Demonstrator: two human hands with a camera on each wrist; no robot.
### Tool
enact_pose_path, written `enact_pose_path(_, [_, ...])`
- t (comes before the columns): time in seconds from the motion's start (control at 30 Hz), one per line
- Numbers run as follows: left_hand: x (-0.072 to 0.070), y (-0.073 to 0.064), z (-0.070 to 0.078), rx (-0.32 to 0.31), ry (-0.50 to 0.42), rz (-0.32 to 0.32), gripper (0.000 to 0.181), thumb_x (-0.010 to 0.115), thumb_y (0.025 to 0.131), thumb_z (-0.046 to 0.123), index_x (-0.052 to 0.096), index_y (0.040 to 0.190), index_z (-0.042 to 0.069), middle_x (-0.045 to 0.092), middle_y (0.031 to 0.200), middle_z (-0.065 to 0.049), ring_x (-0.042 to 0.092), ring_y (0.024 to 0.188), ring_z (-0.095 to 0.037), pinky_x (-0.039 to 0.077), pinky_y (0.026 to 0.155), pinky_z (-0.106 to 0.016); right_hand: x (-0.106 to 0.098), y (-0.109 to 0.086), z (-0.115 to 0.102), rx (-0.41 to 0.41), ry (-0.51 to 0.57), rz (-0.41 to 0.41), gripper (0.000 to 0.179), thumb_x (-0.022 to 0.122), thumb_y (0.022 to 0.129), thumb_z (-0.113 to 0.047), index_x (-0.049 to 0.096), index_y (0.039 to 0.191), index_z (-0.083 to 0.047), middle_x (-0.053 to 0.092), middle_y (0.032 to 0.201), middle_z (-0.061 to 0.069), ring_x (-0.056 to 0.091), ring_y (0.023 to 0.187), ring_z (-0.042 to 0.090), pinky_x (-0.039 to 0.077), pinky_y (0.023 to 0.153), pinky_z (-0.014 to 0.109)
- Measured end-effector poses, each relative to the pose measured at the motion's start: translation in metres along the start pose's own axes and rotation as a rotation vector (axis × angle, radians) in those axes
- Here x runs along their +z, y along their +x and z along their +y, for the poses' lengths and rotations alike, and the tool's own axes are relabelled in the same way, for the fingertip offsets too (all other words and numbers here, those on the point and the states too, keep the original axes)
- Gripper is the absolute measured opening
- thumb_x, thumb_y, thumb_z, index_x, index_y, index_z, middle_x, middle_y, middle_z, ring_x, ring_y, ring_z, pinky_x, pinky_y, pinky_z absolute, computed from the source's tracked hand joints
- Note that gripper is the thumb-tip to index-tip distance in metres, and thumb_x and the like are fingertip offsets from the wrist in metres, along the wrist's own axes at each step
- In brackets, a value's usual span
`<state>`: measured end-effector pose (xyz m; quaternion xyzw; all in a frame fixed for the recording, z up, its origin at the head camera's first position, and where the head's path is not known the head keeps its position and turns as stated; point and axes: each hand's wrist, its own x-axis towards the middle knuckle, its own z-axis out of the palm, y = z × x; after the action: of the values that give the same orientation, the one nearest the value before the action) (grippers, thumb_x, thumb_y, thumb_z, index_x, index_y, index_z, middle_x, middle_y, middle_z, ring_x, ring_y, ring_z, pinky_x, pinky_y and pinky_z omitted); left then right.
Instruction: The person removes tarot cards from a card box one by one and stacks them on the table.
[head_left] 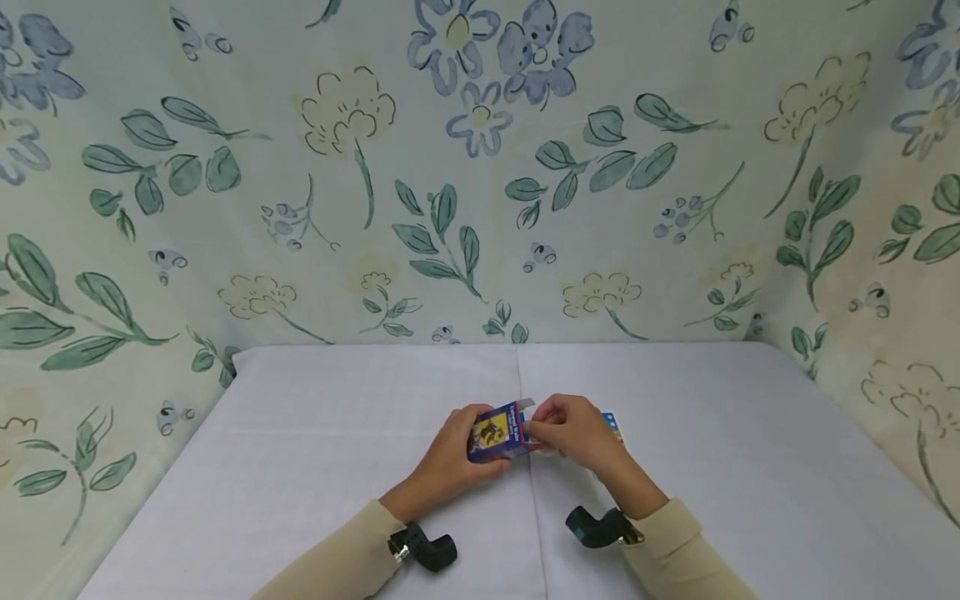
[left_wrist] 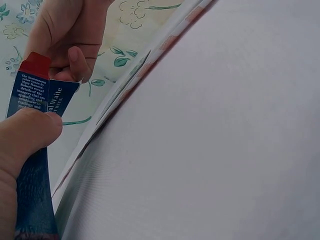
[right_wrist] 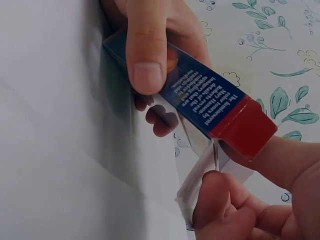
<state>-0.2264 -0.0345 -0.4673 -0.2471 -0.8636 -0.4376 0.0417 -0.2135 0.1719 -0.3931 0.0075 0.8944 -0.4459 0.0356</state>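
A small blue card box (head_left: 493, 432) with a yellow picture panel is held in my left hand (head_left: 459, 454). Its end is open, and in the right wrist view a red flap (right_wrist: 250, 129) sticks out there. The left thumb (right_wrist: 147, 55) lies along the printed side. My right hand (head_left: 577, 429) is at the open end, its fingers curled and pinching at the flaps. Beside the fingertips shows a whitish flap (right_wrist: 200, 175). Whether the fingers reach inside the box is hidden. Partly behind the right hand lies a blue, colourful printed item (head_left: 612, 425).
A white cloth (head_left: 337, 400) with a fold line down its middle covers the table. Flower-patterned fabric (head_left: 480, 208) hangs behind and at both sides. Each wrist carries a black camera (head_left: 431, 550).
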Motion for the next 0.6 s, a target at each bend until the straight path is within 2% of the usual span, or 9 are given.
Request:
enact_pose_path(0.2, [0.0001,-0.0016,0.0006,-0.01,-0.009,-0.008,0.073,0.079,0.076,0.043,0.044,0.135,0.017,0.051,0.119,0.004,0.046,0.103,-0.011,0.045,0.089,-0.033,0.0041,-0.0015,0.0013,0.02,0.014,-0.002,0.018,0.074,0.084,-0.021,0.063,0.087,-0.007,0.062,0.07,0.002,0.055,0.058,0.016,0.044,0.052,0.027])
enact_pose_path(0.6, [-0.001,-0.003,0.0005,0.008,-0.003,-0.005,0.074,0.079,0.076,0.044,0.044,0.135,0.016,0.052,0.119,0.003,0.046,0.103,-0.011,0.045,0.088,-0.033,0.0081,-0.0009,0.0041,0.022,0.014,0.008,0.017,0.074,0.084,-0.02,0.063,0.088,-0.008,0.062,0.069,0.003,0.054,0.057,0.016,0.044,0.051,0.026])
